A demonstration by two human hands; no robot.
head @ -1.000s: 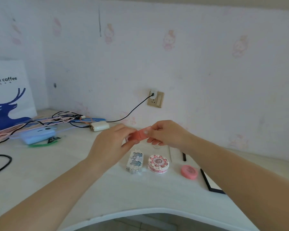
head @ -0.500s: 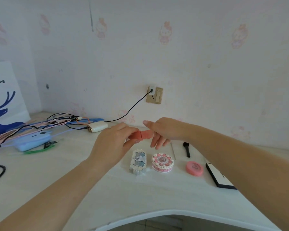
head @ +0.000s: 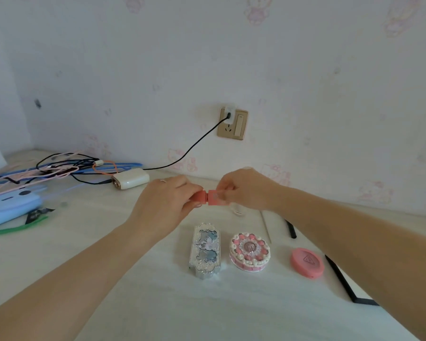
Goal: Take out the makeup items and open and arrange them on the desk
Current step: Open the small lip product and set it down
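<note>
Both hands [head: 162, 205] now pinch (boxy) lipstick [head: 208, 198].

One view only, a wide-angle head camera, so nothing is shared with a second view. It looks forward and down from above the near edge of the surface [head: 59, 267], facing the wall. Both forearms enter from the bottom corners and meet near frame centre, left hand [head: 162, 207] and right hand [head: 246, 190] close to the lens and just above middle height. The wall socket [head: 232, 123] sits almost dead centre, slightly above the hands. The surface fills the lower half, the wall the upper half. The cable pile [head: 59, 168] lies at far left. Wide-angle bending shows toward the frame edges.
</note>
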